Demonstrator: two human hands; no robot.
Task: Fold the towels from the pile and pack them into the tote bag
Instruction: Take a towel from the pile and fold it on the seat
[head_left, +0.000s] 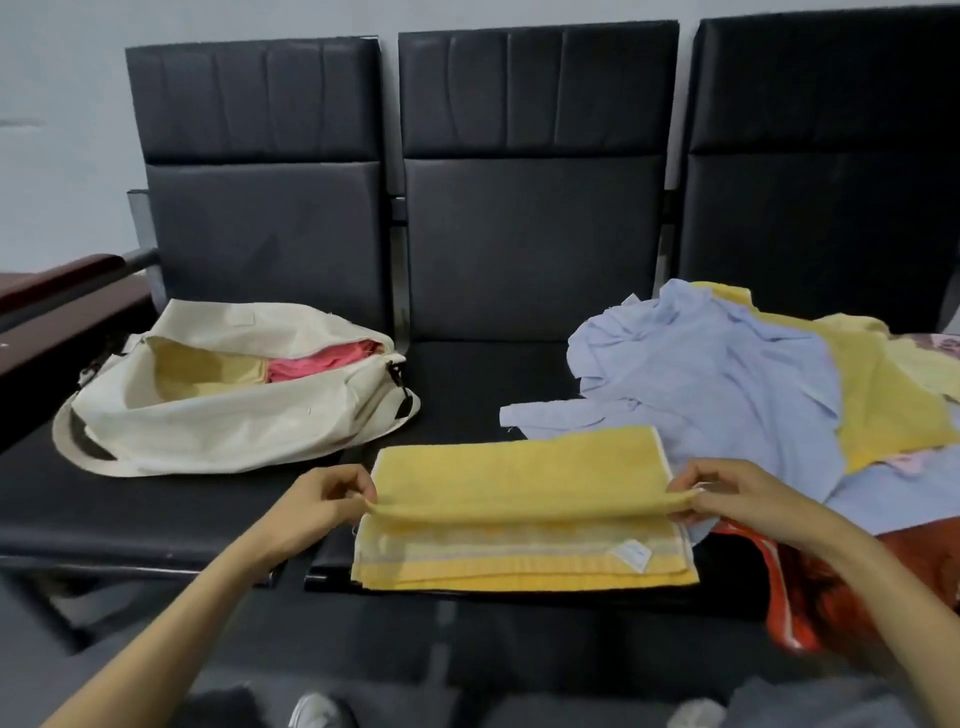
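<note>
A yellow towel (519, 467) lies on the middle black seat, its far half doubled toward me over a striped band with a white label. My left hand (324, 501) pinches the left end of the fold, and my right hand (737, 493) pinches the right end. The cream tote bag (218, 421) lies open on the left seat with a pale yellow towel and a pink towel inside. The pile (727, 374) on the right seat shows a light blue towel on top and a yellow one under it.
Three black padded seats (530, 249) form a bench against a grey wall. A red-orange patterned cloth (852, 587) hangs off the right seat's front edge. A dark wooden armrest (62, 301) borders the far left. My shoes show on the floor below.
</note>
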